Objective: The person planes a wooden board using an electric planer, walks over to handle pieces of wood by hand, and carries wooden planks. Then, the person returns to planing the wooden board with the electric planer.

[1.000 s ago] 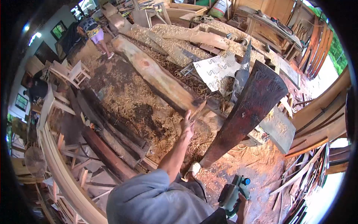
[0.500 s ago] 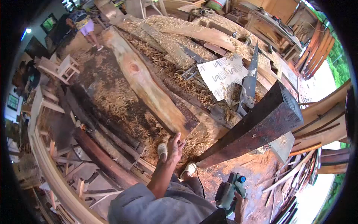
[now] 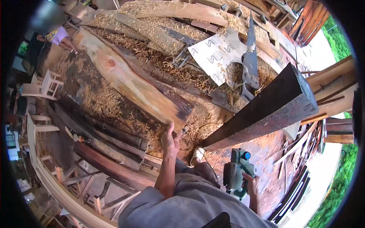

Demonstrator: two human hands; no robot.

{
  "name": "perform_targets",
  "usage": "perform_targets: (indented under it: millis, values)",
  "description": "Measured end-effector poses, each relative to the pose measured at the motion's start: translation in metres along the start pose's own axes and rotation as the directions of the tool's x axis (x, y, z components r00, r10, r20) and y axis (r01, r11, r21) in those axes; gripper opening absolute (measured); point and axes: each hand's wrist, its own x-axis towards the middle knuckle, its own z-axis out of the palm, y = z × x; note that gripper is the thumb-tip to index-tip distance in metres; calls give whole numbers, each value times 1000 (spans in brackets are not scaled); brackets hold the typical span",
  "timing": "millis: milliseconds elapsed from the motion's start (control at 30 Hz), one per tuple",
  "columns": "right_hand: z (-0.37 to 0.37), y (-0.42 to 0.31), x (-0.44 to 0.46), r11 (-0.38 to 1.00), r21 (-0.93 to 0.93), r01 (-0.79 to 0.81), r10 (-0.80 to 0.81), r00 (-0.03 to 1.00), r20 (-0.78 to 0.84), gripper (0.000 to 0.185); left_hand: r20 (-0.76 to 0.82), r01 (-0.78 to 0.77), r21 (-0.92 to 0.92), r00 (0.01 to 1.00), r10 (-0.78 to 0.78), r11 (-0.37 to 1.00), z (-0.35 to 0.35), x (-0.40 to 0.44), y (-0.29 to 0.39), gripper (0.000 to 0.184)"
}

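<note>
A long pale wooden plank [image 3: 137, 85] with a knot and a darker near end reaches away from me to the upper left. At its near end, my left hand [image 3: 170, 140] is closed on the edge, thumb and fingers against the wood. Low at my right side, my right hand [image 3: 249, 183] is wrapped round the handle of a green electric planer [image 3: 236, 173] with a blue knob. The planer is apart from the plank.
A thick dark timber [image 3: 262, 108] rises on my right. Beyond it lie a handsaw [image 3: 250, 57] and a printed sheet [image 3: 216, 55] among shavings. Dark beams [image 3: 106, 159] and a pale wooden frame [image 3: 38, 163] are on the left. Another person [image 3: 59, 36] is at upper left.
My left hand has closed from loosely spread fingers onto the plank's end. The planer, in my right hand, is raised slightly. The camera view has shifted, moving the plank leftward in it.
</note>
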Motion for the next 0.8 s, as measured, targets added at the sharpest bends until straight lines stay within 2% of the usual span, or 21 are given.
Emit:
perform_targets:
  millis: [67, 200, 233, 300, 367, 433, 467, 533, 567, 633, 667, 700, 733, 767, 800]
  values:
    - [3, 1, 3, 1000, -19, 15, -15, 1000, 11, 30, 97, -2, 1, 995, 2, 1000, 5, 28, 21, 53]
    - [2, 6, 8, 1000, 21, 23, -23, 1000, -4, 30, 121, -87, 8, 989, 85, 996, 32, 64, 61, 60]
    - [1, 10, 8, 999, 23, 25, -25, 1000, -10, 30, 67, -82, 23, 994, 80, 996, 42, 60, 71, 69]
    - [-4, 10, 5, 999, 27, 35, -36, 999, 8, 30, 139, -67, 49, 989, 59, 997, 37, 70, 78, 77]
    - [-9, 11, 3, 998, -15, 54, -54, 998, 29, 30, 138, -66, 70, 989, 55, 995, 29, 77, 80, 81]
    - [-13, 15, 3, 995, -45, 85, -82, 994, 67, 31, 168, -28, 156, 986, 1, 987, 27, 81, 80, 99]
    - [-13, 16, 2, 995, -45, 84, -80, 994, 74, 31, 162, -32, 158, 987, 6, 987, 26, 75, 80, 99]
    - [-16, 17, 1, 982, -83, 169, -157, 979, 130, 31, 207, 33, 60, 977, -45, 998, 28, 55, 80, 118]
    - [-18, 24, 4, 980, -98, 175, -162, 978, 129, 31, 118, 50, 30, 992, -53, 998, 24, 40, 75, 125]
    - [-22, 27, 5, 970, -139, 200, -175, 969, 174, 31, 29, 73, 187, 996, -80, 980, -21, 21, 46, 129]
    - [-21, 28, 5, 960, -174, 218, -181, 962, 207, 32, 4, 33, 460, 999, -39, 887, -61, 30, 12, 123]
    - [-19, 30, 6, 960, -171, 223, -184, 959, 218, 32, -186, 88, 661, 981, 49, 746, -96, 15, -25, 118]
    - [-18, 31, 6, 952, -214, 218, -164, 955, 245, 32, -65, 10, 974, 970, 235, 226, -182, 20, -77, 122]
    - [-18, 31, 7, 942, -260, 215, -143, 952, 269, 33, -15, 14, 1000, 997, 74, 15, -259, 0, -125, 126]
    - [-16, 30, 7, 939, -266, 215, -141, 952, 273, 33, -82, 80, 997, 994, -67, -21, -270, -23, -128, 126]
